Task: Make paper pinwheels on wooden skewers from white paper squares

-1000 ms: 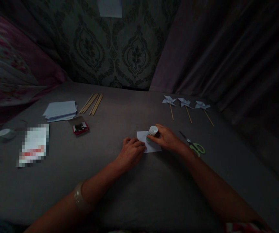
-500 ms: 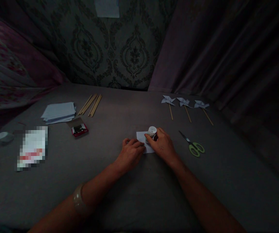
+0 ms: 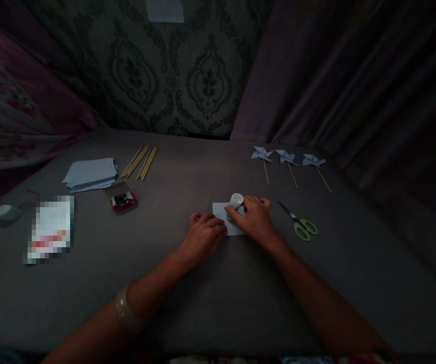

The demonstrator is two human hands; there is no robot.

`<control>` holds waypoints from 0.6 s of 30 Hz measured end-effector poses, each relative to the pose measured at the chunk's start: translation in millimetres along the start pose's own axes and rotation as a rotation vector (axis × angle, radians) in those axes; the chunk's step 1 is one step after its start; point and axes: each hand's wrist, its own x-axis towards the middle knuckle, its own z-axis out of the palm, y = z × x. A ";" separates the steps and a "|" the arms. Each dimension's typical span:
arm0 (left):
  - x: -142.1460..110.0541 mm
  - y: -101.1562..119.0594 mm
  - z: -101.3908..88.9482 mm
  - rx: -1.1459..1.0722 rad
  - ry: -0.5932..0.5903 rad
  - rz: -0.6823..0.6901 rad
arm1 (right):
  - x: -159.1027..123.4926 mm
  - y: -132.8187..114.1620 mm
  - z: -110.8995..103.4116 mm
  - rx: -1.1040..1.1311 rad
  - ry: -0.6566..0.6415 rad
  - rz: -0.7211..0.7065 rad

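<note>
A small white-and-green bottle [image 3: 236, 200] stands on a square sheet of white paper [image 3: 221, 209]. My right hand [image 3: 254, 220] is closed round the bottle from the right, its thumb on the near side. Flat on the sheet's left edge rests my left hand [image 3: 205, 232], with fingers stretched out and nothing gripped. Part of the paper is hidden under both hands. Just right of my right hand lie scissors with green handles [image 3: 303, 227], their blades pointing away to the left.
Three paper pinwheels on sticks [image 3: 287, 157] lie at the back right. At the back left are a stack of white paper [image 3: 91, 173], several thin wooden sticks [image 3: 139, 163] and an open red box [image 3: 123, 200]. A blurred-out packet [image 3: 52, 227] and a roll of clear tape [image 3: 3, 212] lie farther left.
My right hand has turned around the bottle and its forearm has swung inward, away from the scissors. My left hand stays on the paper. The view has shifted slightly.
</note>
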 end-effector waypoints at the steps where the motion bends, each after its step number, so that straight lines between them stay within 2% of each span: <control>1: -0.2 -0.2 0.3 0.005 0.006 0.008 | -1.5 -1.8 2.0 -0.012 0.022 0.025; 4: -0.6 -0.7 1.4 0.013 0.013 0.021 | 1.6 0.4 -0.3 0.018 -0.024 -0.018; 9: -0.3 -1.0 1.7 0.016 0.016 0.014 | 21.2 16.0 -19.7 0.103 -0.296 -0.168; 11: -0.1 -1.3 1.6 0.012 0.011 0.012 | 25.3 18.3 -23.1 0.122 -0.352 -0.198; 13: -0.2 -1.7 1.7 0.012 0.012 0.013 | 23.8 16.3 -21.1 0.113 -0.324 -0.190; 18: -1.3 -3.1 3.6 0.025 0.012 0.022 | 5.8 1.1 -5.7 0.015 -0.093 -0.051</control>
